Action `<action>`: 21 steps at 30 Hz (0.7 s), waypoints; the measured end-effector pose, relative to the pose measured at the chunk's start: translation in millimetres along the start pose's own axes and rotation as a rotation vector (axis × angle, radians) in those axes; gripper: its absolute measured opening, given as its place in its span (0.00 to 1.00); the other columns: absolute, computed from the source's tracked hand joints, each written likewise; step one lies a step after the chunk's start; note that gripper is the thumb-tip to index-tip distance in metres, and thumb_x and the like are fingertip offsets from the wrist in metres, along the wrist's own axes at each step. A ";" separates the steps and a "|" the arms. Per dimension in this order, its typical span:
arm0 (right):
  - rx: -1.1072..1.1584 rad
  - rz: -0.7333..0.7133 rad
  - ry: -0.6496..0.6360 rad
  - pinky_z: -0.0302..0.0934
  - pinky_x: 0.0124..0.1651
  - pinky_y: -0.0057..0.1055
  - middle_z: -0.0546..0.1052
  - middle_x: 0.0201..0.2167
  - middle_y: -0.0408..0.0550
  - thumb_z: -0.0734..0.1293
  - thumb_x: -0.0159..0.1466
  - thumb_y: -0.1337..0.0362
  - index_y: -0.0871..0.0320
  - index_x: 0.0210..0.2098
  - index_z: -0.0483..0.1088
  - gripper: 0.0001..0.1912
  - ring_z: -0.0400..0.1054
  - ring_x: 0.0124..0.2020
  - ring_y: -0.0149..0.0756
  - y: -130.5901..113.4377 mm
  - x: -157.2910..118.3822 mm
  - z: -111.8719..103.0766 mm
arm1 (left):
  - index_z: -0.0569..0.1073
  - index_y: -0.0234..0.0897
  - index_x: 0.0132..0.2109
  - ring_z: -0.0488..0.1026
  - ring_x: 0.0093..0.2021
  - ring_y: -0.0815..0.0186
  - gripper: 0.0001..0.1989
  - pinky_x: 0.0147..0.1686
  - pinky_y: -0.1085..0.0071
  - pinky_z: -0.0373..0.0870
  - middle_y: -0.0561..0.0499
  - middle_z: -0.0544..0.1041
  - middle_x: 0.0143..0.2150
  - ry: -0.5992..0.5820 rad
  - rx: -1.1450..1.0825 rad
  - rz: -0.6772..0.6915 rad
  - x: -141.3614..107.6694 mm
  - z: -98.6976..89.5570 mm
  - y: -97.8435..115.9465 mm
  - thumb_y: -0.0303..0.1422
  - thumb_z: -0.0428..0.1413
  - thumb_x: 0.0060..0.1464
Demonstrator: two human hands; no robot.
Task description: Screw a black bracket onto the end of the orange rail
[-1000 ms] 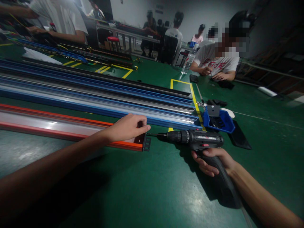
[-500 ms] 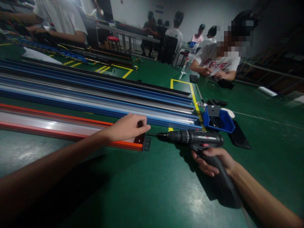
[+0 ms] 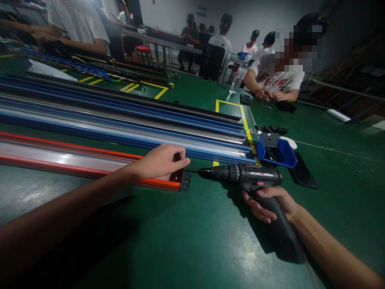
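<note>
A long orange-edged channel (image 3: 63, 154) lies across the left, with a black end bracket (image 3: 185, 182) at its right end. My left hand (image 3: 162, 160) rests over that end, its fingers curled down around the far edge; the fingertips are hidden. In my right hand (image 3: 270, 204) is a black power drill (image 3: 261, 176), its handle gripped and its body level. The thin bit points left and its tip meets the bracket end close to my left thumb.
Blue and black channels (image 3: 135, 124) lie behind the orange one. Right of them are a blue bin (image 3: 278, 150) with black parts, a dark flat object (image 3: 303, 172) and a water bottle (image 3: 237, 78). Across the table a person (image 3: 276, 80) handles something small.
My two hands, the drill and the orange channel have hardly moved. The person across the table has shifted their hands slightly.
</note>
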State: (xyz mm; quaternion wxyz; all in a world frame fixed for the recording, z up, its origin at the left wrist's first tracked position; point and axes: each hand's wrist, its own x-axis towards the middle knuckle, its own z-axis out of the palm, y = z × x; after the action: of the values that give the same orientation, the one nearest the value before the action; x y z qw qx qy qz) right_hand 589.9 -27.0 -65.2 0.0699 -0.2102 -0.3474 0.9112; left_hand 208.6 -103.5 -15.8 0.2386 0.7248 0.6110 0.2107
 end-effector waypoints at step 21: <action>-0.016 0.029 0.039 0.64 0.22 0.23 0.74 0.27 0.46 0.67 0.64 0.61 0.69 0.43 0.74 0.15 0.62 0.14 0.22 -2.6 -0.6 4.9 | 0.71 0.37 0.30 0.68 0.27 0.68 0.16 0.29 0.71 0.56 0.55 0.74 0.26 0.005 -0.010 0.002 0.1 0.3 2.3 0.42 0.53 0.62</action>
State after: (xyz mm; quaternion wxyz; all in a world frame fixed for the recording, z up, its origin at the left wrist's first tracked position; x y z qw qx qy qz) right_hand 588.2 -28.1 -60.0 0.0619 -0.2335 -0.3504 0.9049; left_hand 210.7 -103.8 -14.6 0.2406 0.7235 0.6099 0.2160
